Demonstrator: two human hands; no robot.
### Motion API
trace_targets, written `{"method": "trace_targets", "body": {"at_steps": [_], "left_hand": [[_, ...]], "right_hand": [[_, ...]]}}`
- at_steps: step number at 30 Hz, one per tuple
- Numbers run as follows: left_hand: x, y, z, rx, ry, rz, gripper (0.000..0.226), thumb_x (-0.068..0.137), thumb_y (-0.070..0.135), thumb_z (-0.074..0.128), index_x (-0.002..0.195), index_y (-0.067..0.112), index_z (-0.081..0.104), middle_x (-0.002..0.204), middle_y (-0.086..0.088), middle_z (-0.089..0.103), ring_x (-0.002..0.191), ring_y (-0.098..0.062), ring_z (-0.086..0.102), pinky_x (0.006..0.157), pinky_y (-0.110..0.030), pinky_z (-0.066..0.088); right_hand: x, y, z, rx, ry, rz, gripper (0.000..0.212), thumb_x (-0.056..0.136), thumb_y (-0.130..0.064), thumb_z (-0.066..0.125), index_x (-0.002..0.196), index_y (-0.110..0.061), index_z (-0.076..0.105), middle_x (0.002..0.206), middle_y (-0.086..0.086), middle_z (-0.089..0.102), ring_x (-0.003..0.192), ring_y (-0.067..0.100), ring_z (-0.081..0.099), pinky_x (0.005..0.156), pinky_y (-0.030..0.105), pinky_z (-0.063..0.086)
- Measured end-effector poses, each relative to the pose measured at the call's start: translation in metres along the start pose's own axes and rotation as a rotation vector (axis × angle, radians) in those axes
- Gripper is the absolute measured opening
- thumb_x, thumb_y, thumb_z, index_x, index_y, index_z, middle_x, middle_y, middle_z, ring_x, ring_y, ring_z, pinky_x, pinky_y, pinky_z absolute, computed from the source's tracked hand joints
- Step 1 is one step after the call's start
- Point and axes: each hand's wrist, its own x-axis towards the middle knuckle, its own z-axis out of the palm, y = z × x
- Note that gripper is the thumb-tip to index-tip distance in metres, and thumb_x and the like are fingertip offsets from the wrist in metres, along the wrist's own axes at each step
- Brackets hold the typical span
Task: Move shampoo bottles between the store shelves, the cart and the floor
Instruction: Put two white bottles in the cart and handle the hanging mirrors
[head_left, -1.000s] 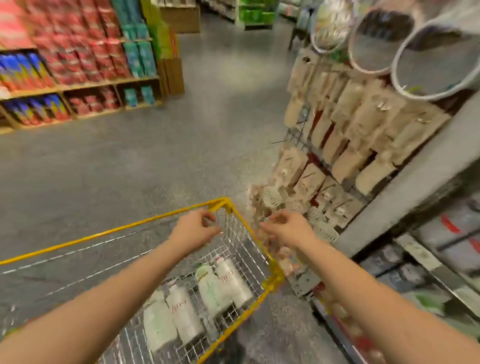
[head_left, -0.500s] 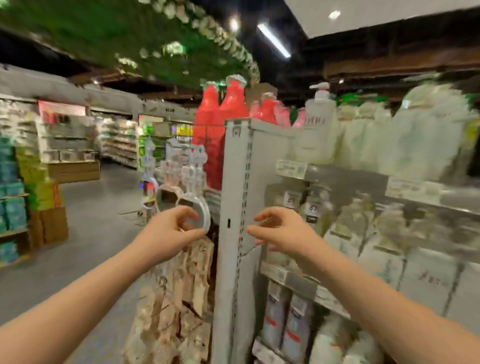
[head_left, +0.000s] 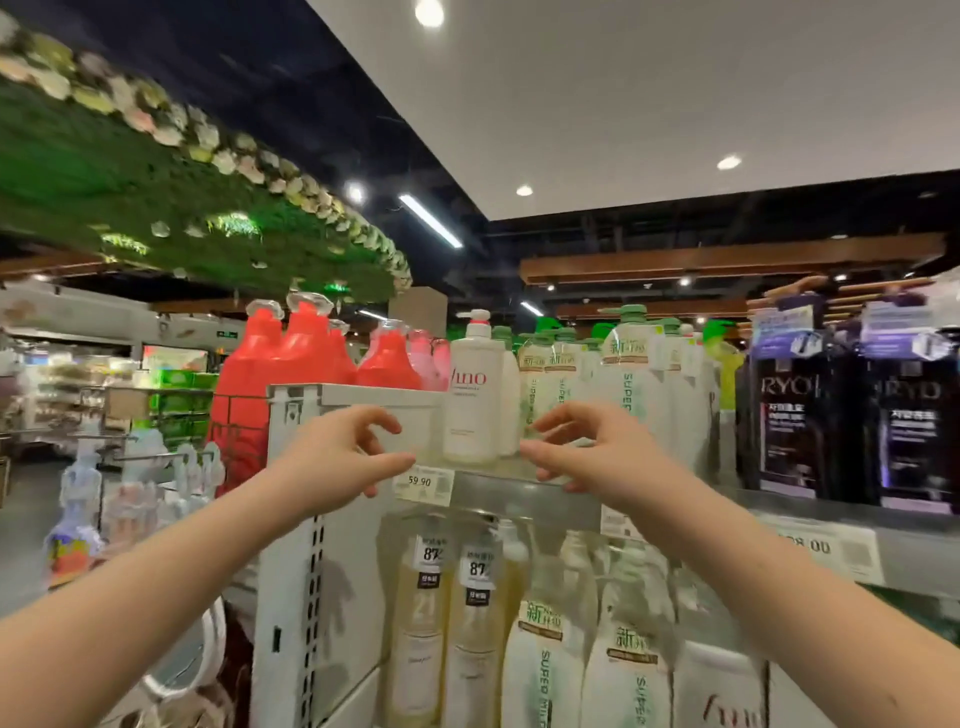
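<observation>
A white pump shampoo bottle (head_left: 472, 395) with red lettering stands at the left end of the top shelf (head_left: 519, 488). My left hand (head_left: 343, 457) is raised just left of it, fingers curled and apart, holding nothing. My right hand (head_left: 597, 457) hovers just right of it, also empty with fingers apart. Neither hand touches the bottle. White bottles with green caps (head_left: 634, 384) stand to its right. More shampoo bottles (head_left: 472, 613) fill the shelf below. The cart is out of view.
Red bottles (head_left: 291, 364) stand behind the white shelf end panel (head_left: 353, 571). Black boxed bottles (head_left: 810, 415) occupy the top shelf at right. Hanging goods and round mirrors (head_left: 156, 467) crowd the shelf end at lower left. A price tag (head_left: 423, 483) sits on the shelf edge.
My view has swung up from the cart and floor to the top shelf. Both hands have left the cart's rim and risen to either side of the white pump bottle.
</observation>
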Motion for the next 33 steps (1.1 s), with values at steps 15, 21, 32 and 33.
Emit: {"method": "trace_targets", "body": {"at_steps": [15, 21, 32, 33], "left_hand": [[0.180, -0.015, 0.091, -0.330, 0.027, -0.118, 0.098, 0.059, 0.034, 0.088, 0.137, 0.012, 0.034, 0.119, -0.008, 0.057, 0.107, -0.025, 0.058, 0.089, -0.044, 0.053], [0.201, -0.011, 0.114, -0.590, -0.002, -0.170, 0.101, 0.059, 0.017, 0.089, 0.140, 0.012, 0.028, 0.120, -0.009, 0.054, 0.109, -0.027, 0.053, 0.093, -0.046, 0.047], [0.192, -0.015, 0.088, -0.588, 0.163, -0.048, 0.072, 0.056, 0.030, 0.090, 0.112, 0.021, 0.046, 0.098, 0.006, 0.058, 0.095, -0.020, 0.057, 0.080, -0.042, 0.051], [0.191, -0.014, 0.082, -0.599, 0.181, -0.036, 0.072, 0.056, 0.032, 0.090, 0.112, 0.022, 0.046, 0.101, 0.005, 0.059, 0.096, -0.020, 0.057, 0.079, -0.041, 0.050]], "right_hand": [[0.040, 0.027, -0.051, -0.269, 0.376, 0.073, 0.023, 0.076, -0.034, 0.076, 0.086, -0.017, 0.064, 0.081, 0.002, 0.069, 0.070, 0.016, 0.070, 0.076, 0.044, 0.057], [0.049, 0.045, -0.069, -0.365, 0.449, 0.211, 0.048, 0.071, -0.036, 0.080, 0.105, -0.020, 0.050, 0.092, 0.003, 0.061, 0.080, 0.016, 0.062, 0.064, 0.031, 0.054], [0.069, 0.076, -0.075, -0.222, 0.344, 0.400, 0.064, 0.063, -0.029, 0.087, 0.113, -0.025, 0.048, 0.105, 0.001, 0.068, 0.092, 0.023, 0.067, 0.076, 0.046, 0.058], [0.071, 0.075, -0.074, -0.229, 0.346, 0.398, 0.063, 0.063, -0.029, 0.087, 0.112, -0.026, 0.048, 0.105, 0.001, 0.067, 0.093, 0.023, 0.066, 0.075, 0.045, 0.058]]}}
